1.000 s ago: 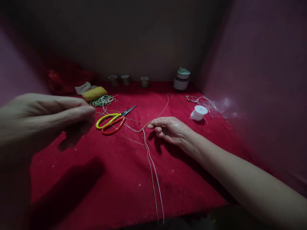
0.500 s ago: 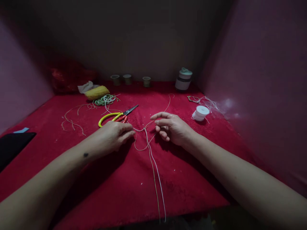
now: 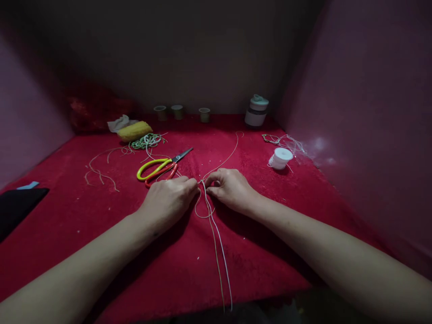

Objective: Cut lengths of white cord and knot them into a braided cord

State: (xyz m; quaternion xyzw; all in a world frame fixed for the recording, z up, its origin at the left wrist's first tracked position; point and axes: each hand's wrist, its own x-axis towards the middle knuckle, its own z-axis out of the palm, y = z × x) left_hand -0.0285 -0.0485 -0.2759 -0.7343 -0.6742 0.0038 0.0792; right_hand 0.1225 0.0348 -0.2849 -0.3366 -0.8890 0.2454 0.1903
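Thin white and tan cords (image 3: 220,245) meet at a small crossing between my hands, and their two long ends run down over the table's front edge. My left hand (image 3: 172,198) is closed in a pinch on the cord just left of the crossing. Close on the other side, my right hand (image 3: 231,189) pinches the cord with thumb and forefinger; the exact grip is partly hidden. A loose loop of thin cord hangs below the crossing, and one strand curves away behind my right hand. Scissors (image 3: 162,168) with yellow and red handles lie just beyond my left hand.
A white thread spool (image 3: 282,157) stands at the right, near tangled cord (image 3: 285,140). At the back are a lidded jar (image 3: 256,112) and several small spools (image 3: 204,114). Left lie a yellow roll (image 3: 135,131), green-white cord (image 3: 146,141) and a black item (image 3: 22,207).
My right hand has come down and left, its fingers going from apart to a pinch at the crossing. My left hand has moved right, closer to the crossing, uncovering more of the scissors' red handle.
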